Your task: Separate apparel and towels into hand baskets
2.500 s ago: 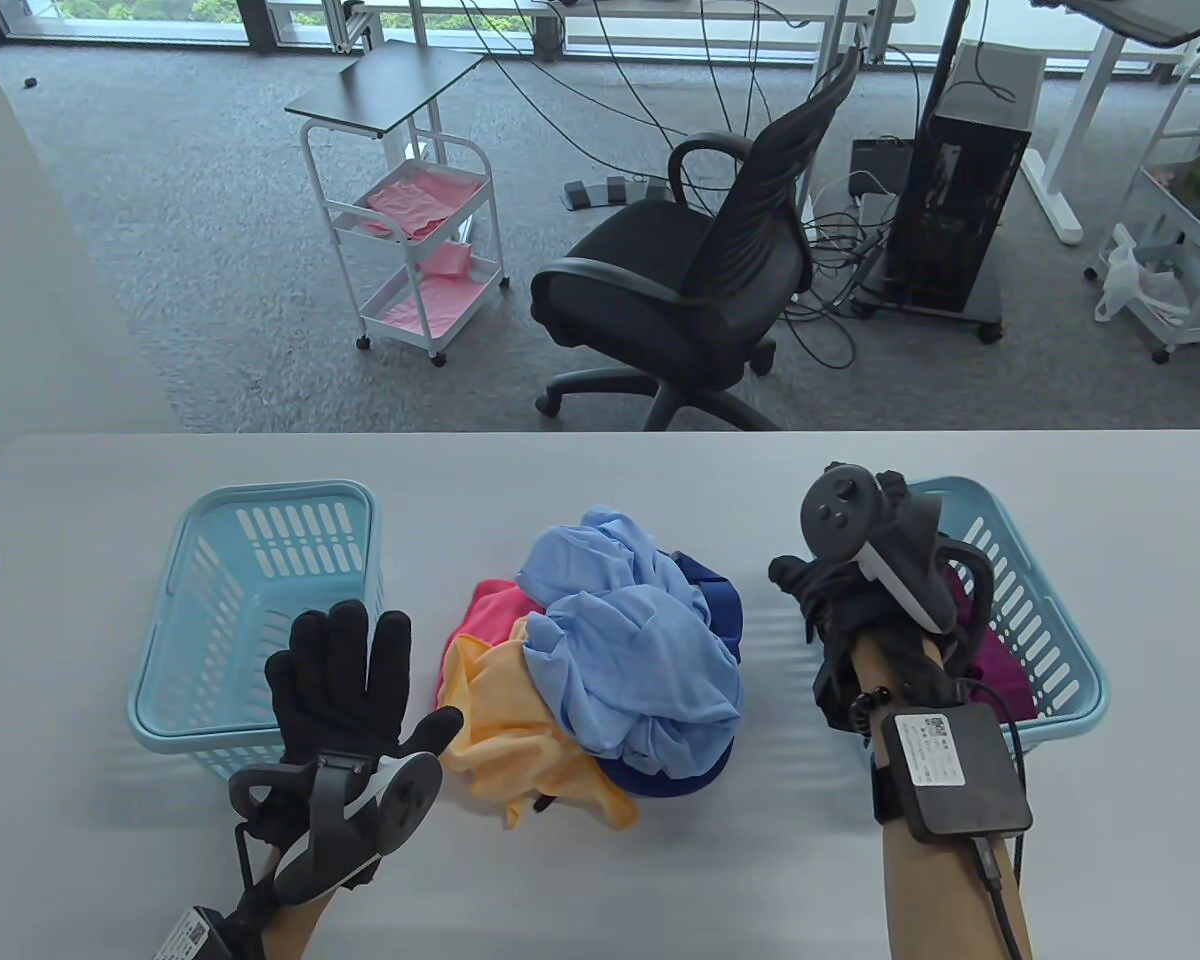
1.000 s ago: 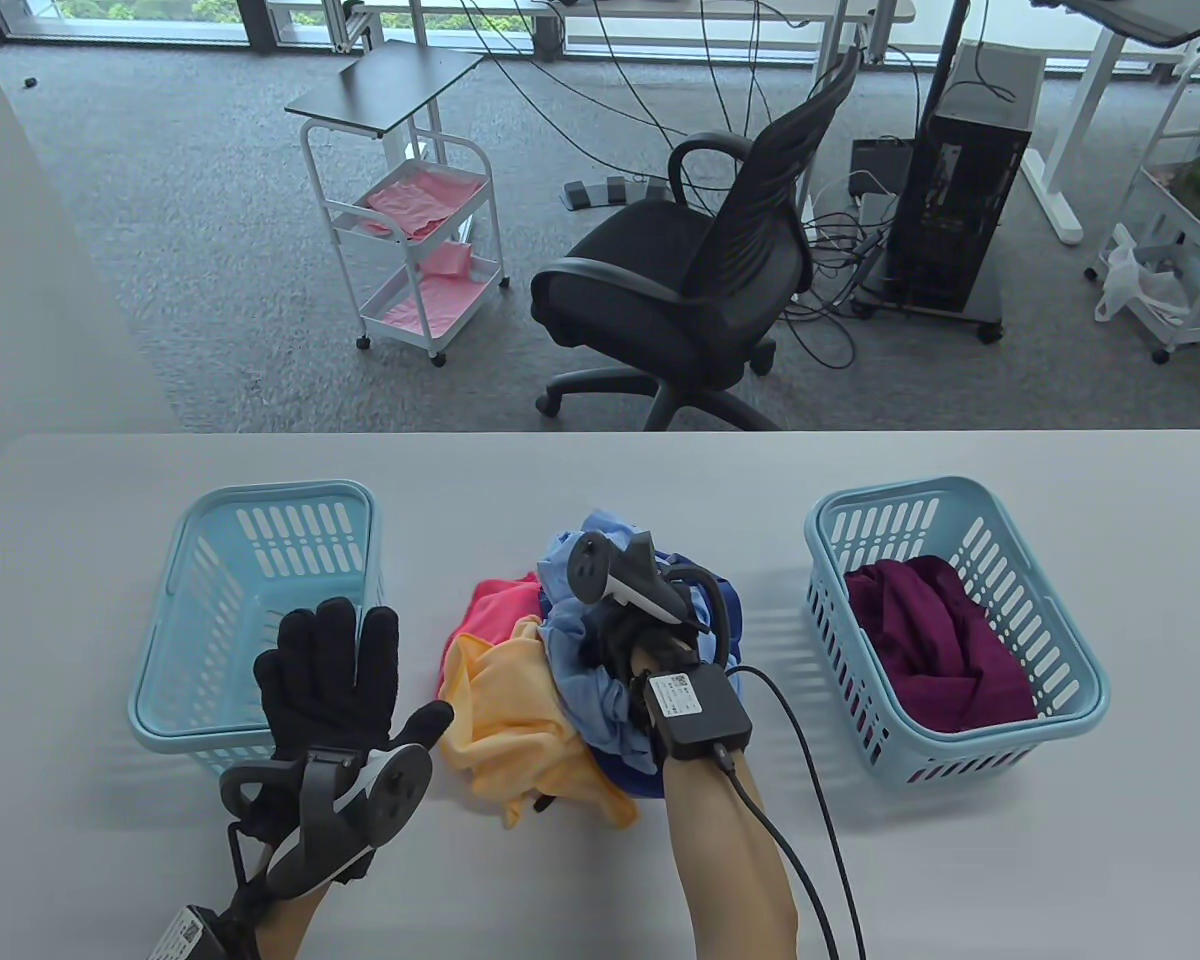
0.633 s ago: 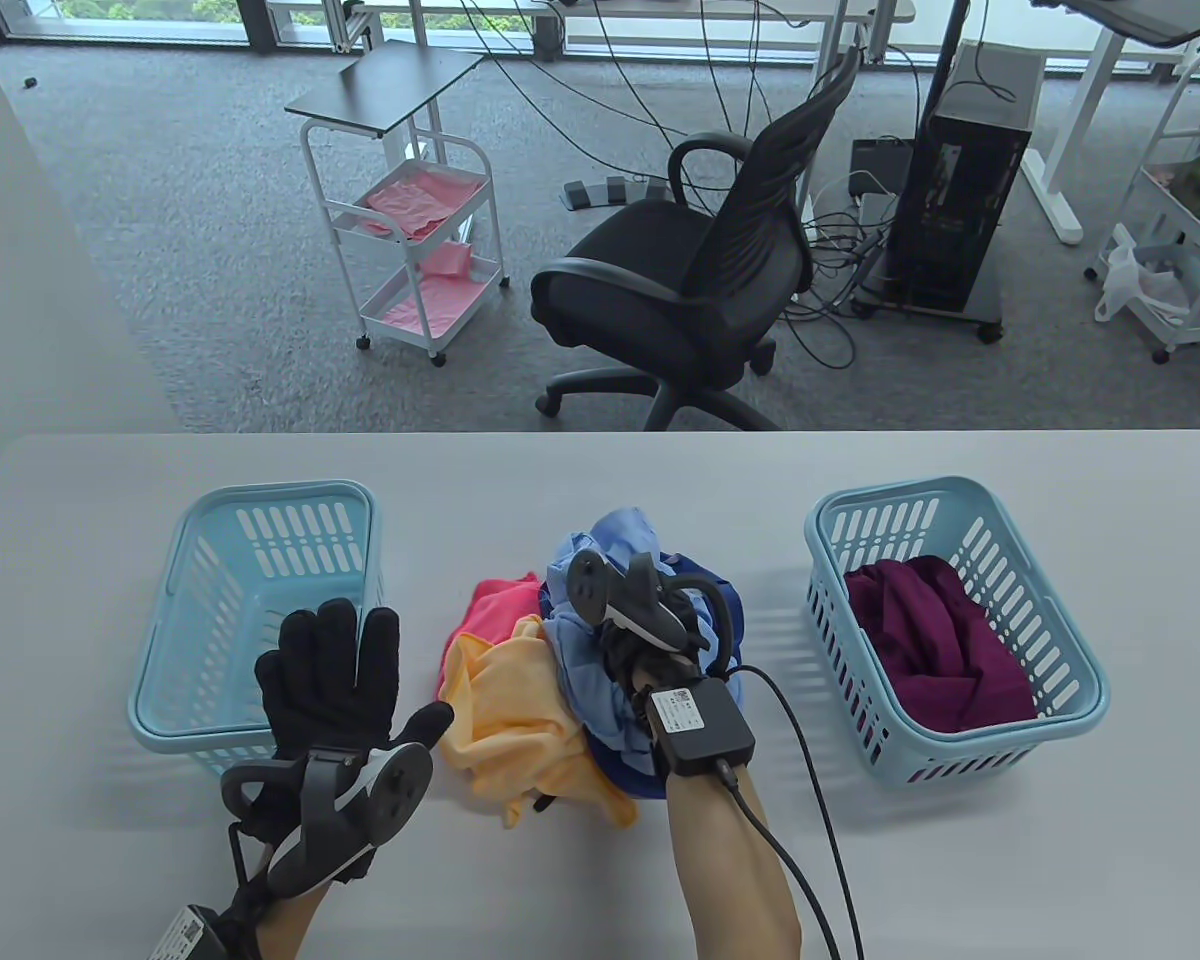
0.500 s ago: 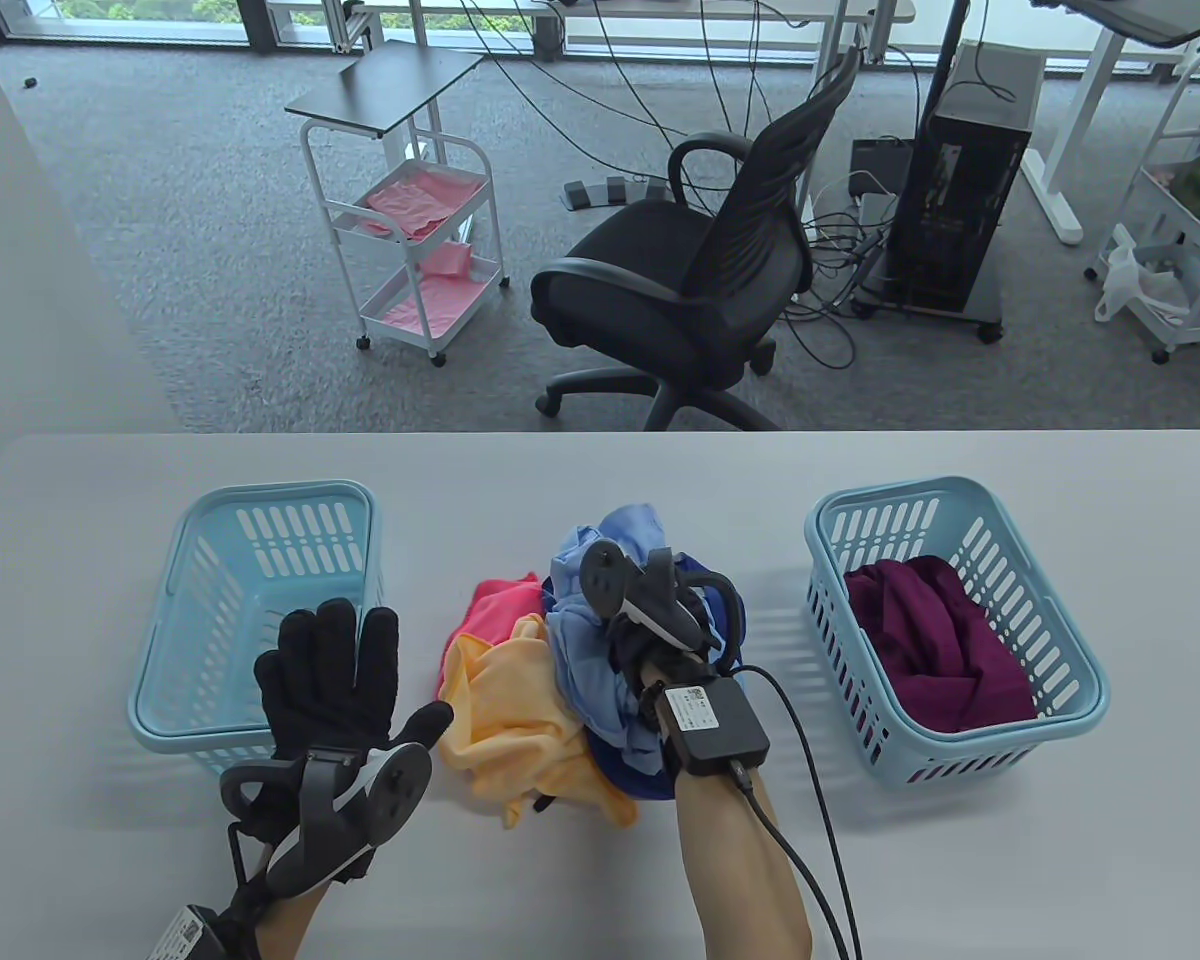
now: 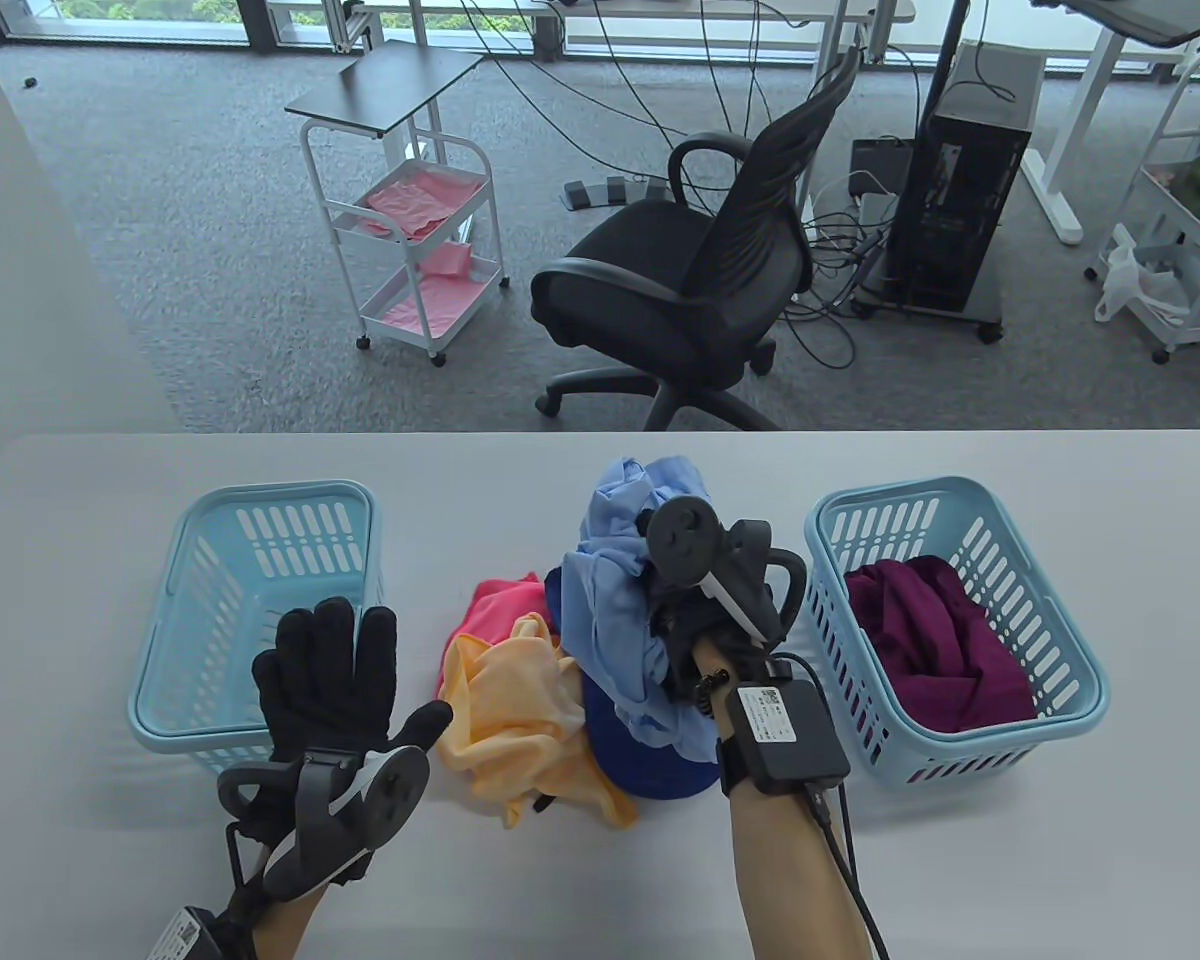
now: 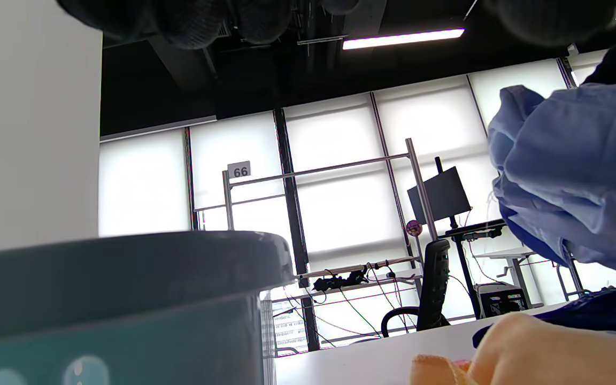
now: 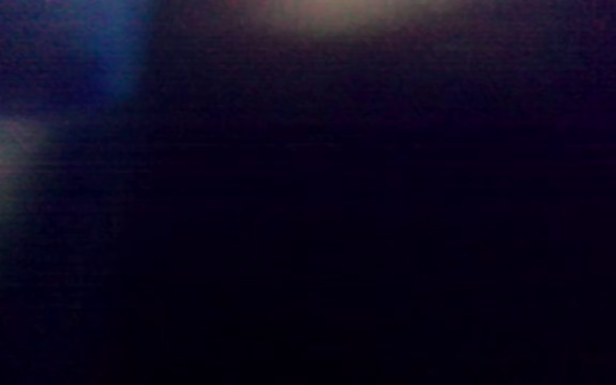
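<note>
Beyond my surface, a black office chair [image 5: 680,290] stands on grey carpet. Left of it is a white trolley [image 5: 410,230] with pink cloths; right, a black computer tower [image 5: 950,210] among cables.

The table view looks down from high up, over the near edge of the table [image 5: 110,480], and faces the office chair [image 5: 690,290] beyond it. The left wrist view sits very low by the left basket [image 6: 115,305] and looks up across the table toward that same chair [image 6: 425,291]. Both views show the light blue cloth [image 5: 610,600]. The right wrist view is almost all dark.
</note>
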`<state>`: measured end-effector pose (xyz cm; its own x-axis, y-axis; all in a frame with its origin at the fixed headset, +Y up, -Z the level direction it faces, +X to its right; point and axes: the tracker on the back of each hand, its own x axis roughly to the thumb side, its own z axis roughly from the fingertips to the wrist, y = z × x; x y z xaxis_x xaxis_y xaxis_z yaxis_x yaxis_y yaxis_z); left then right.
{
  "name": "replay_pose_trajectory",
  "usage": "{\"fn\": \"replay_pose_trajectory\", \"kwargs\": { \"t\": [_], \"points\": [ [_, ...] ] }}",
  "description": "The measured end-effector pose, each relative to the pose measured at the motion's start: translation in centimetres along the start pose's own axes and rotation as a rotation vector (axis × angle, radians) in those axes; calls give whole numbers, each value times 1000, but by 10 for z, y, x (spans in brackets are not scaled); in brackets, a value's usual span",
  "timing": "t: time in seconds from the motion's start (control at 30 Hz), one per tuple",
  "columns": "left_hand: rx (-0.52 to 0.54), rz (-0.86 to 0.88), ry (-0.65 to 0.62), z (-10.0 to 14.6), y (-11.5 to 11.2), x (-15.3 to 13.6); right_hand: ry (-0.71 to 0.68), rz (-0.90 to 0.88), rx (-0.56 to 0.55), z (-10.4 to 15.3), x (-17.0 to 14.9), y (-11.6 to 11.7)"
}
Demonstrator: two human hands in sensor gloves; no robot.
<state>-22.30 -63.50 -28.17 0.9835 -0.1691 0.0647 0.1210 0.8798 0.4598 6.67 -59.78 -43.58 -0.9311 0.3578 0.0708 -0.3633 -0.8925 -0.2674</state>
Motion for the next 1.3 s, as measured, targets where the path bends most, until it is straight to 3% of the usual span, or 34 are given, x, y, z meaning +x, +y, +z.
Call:
{"fn": "replay_pose_trajectory", "kwargs": {
  "t": [0.4, 0.6, 0.77, 0.93, 1.3],
  "points": [
    [-1, 1, -6, 1, 0, 1, -16, -79, -230, 4, 1, -103],
    [-1, -4, -15, 2, 0, 3, 22, -31, -342, 7, -24, -151],
    [5, -9, -21, 2, 1, 5, 78, 38, -417, 12, -57, -173],
    [2, -14, -24, 2, 1, 6, 141, 101, -422, 16, -94, -173],
    [-13, -33, -32, 2, -1, 11, 240, 264, -299, 17, -163, -123]
  ]
}}
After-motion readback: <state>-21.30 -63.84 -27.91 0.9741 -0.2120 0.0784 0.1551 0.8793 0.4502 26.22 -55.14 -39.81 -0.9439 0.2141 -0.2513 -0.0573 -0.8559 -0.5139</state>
